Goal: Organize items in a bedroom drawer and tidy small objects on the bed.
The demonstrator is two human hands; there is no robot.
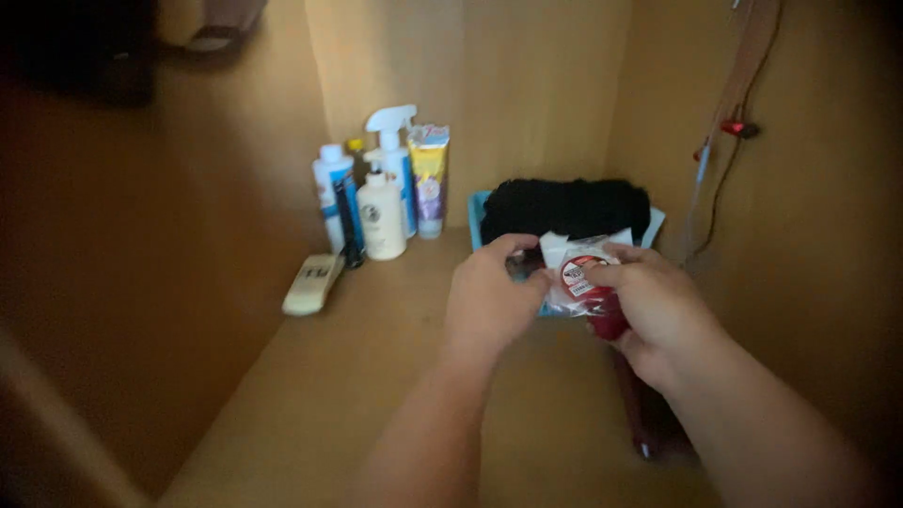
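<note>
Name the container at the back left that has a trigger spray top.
The tall white spray bottle behind the small white bottle; the others have plain caps.

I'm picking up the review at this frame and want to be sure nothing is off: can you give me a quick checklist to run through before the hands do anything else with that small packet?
1. Both hands on the packet: ok. The left hand and right hand both grip the clear packet with the red and white label.
2. Packet held clear of the shelf: ok.
3. Blue basket behind the hands: ok, upright, with a black bundle on it.
4. Bottles at the back left: ok, standing, apart from the hands.
5. Packet's contents: cannot tell, blurred.
6. Red item under the right hand: cannot tell what it is.
</note>
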